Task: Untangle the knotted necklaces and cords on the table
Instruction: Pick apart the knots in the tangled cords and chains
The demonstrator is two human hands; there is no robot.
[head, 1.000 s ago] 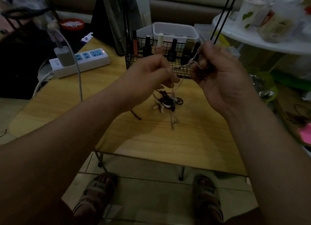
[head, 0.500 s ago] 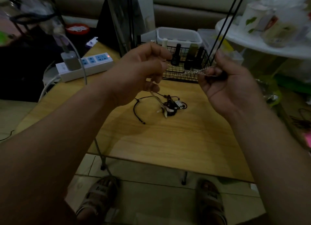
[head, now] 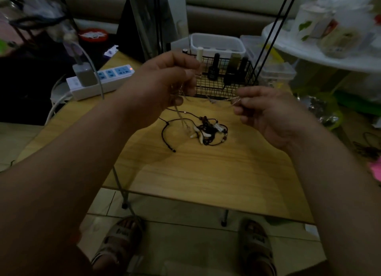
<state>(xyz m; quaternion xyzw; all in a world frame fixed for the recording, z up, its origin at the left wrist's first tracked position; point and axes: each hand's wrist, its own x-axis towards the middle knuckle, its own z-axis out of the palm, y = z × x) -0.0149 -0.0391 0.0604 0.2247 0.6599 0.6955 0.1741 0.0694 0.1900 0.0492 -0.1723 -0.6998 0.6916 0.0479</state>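
The left hand (head: pixel 167 84) pinches a thin silver chain (head: pixel 212 100) in curled fingers, raised above the counter (head: pixel 206 172); the right hand (head: pixel 266 112) pinches the chain's other end between thumb and fingertips; the span between them runs roughly parallel to the counter's far edge; a tail hangs from the left hand toward the dark cord tangle (head: pixel 208 131) near the counter's middle, below both hands, the left nearer. Whether the tail is caught in it is too blurred to tell. A wire basket (head: pixel 224 84) stands at the far edge, just behind the hands; open room seems to lie toward the near edge.
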